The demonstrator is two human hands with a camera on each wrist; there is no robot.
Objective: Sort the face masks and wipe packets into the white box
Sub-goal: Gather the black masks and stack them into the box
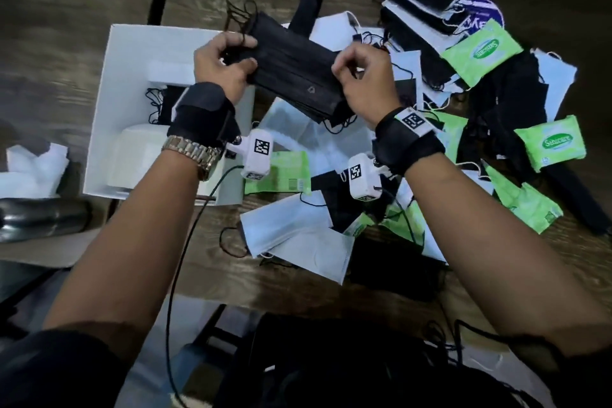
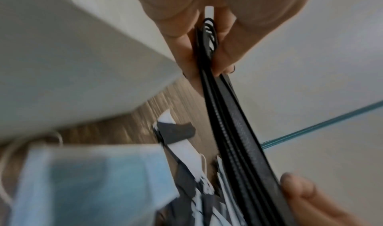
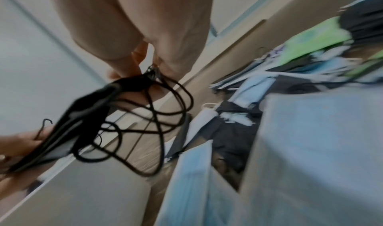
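Black face masks [image 1: 294, 66], a stack of them, hang in the air over the near edge of the white box [image 1: 132, 43], the left hand [image 1: 222, 66] clamped on one end and the right hand [image 1: 361, 76] pinching the other. Loose ear loops [image 3: 149, 124] dangle beneath. To the right, more masks and green wipe packets [image 1: 480, 53] lie heaped on the wooden table [image 1: 298, 288].

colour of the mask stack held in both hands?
Black, ear loops included. The mask stack shows best in the head view, held by the left hand and right hand.
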